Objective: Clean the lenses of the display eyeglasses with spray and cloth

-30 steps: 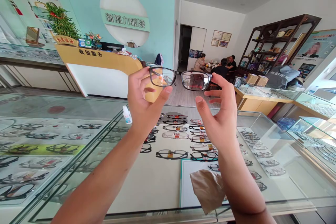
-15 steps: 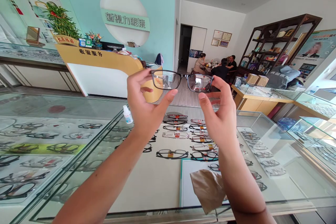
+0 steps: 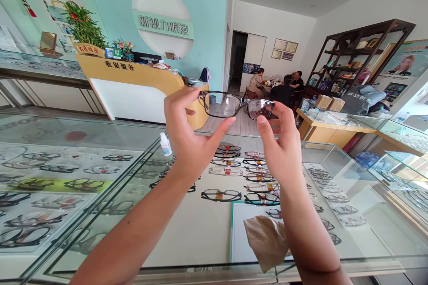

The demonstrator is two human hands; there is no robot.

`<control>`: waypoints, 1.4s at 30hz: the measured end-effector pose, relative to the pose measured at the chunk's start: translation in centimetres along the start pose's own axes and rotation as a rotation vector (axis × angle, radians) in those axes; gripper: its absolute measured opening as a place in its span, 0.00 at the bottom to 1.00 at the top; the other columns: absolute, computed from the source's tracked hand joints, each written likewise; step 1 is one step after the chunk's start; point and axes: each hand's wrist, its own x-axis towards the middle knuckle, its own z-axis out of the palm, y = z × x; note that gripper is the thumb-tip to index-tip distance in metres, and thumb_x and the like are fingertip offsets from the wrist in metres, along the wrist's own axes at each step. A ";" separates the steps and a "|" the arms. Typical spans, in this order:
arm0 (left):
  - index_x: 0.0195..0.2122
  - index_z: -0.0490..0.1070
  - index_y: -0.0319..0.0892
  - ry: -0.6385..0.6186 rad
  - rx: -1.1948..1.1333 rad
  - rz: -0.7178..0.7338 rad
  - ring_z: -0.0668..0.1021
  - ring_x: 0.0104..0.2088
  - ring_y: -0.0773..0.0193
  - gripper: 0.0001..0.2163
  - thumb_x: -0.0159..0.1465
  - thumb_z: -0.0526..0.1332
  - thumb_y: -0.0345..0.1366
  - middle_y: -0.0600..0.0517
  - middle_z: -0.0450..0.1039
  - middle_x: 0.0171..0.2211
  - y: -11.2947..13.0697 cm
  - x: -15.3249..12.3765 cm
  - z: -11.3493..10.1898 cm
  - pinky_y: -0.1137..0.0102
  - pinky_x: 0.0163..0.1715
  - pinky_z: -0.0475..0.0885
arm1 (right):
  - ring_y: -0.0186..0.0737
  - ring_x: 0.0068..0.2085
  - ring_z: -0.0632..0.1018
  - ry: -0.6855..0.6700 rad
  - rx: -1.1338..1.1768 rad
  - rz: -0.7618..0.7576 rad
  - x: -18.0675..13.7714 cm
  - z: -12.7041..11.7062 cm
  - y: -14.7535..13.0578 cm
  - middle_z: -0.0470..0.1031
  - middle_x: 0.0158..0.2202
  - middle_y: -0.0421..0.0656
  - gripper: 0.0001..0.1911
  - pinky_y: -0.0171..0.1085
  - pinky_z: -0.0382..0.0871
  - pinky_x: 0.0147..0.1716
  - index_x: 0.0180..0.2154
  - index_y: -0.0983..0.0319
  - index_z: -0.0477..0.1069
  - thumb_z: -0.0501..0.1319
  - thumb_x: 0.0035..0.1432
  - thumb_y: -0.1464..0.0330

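A pair of black-framed eyeglasses (image 3: 222,116) is raised above the glass counter, held at both ends. My left hand (image 3: 192,127) grips the left end of the frame between its fingers, thumb stretched below the lens. On the other end, my right hand (image 3: 279,140) has its fingers at the hinge and its thumb under the right lens. The lenses are see-through, with the floor visible behind them. Below my right forearm lies a crumpled beige cloth (image 3: 265,240) on a white tray or card with a teal edge (image 3: 238,231). A small white bottle (image 3: 165,144) stands left of my left hand.
Rows of spectacle frames (image 3: 221,194) fill the glass display counter (image 3: 187,240). Another case (image 3: 67,142) adjoins at left. Beyond stand a yellow-and-white cashier desk (image 3: 133,98), a dark shelf (image 3: 361,49) and several seated people (image 3: 287,89). Cardboard boxes (image 3: 329,102) sit on a right-hand counter.
The eyeglasses have turned slightly, their left lens now looking larger and the right one narrower. Both hands keep hold of them. The whole view has shifted a little.
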 end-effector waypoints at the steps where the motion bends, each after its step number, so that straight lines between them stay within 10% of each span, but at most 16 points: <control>1: 0.66 0.68 0.56 0.000 -0.004 0.016 0.77 0.63 0.42 0.39 0.57 0.82 0.48 0.44 0.72 0.64 -0.1 0.0 0.0 0.51 0.50 0.79 | 0.50 0.50 0.84 0.003 0.005 0.002 0.0 0.0 0.0 0.79 0.65 0.54 0.25 0.53 0.80 0.49 0.65 0.53 0.67 0.62 0.75 0.49; 32: 0.68 0.63 0.62 -0.099 -0.377 -0.114 0.77 0.70 0.42 0.36 0.64 0.79 0.50 0.44 0.68 0.71 -3.4 0.0 1.8 0.42 0.65 0.77 | 0.50 0.53 0.84 0.059 0.086 -0.230 0.1 0.6 0.5 0.75 0.67 0.51 0.22 0.53 0.81 0.51 0.67 0.50 0.68 0.63 0.76 0.59; 42: 0.70 0.62 0.59 0.045 -0.136 0.001 0.75 0.67 0.42 0.40 0.61 0.80 0.51 0.45 0.69 0.67 -2.0 -0.6 1.3 0.49 0.56 0.77 | 0.48 0.52 0.83 0.082 0.437 0.077 1.4 1.4 1.7 0.83 0.57 0.47 0.19 0.48 0.80 0.48 0.58 0.52 0.78 0.63 0.73 0.52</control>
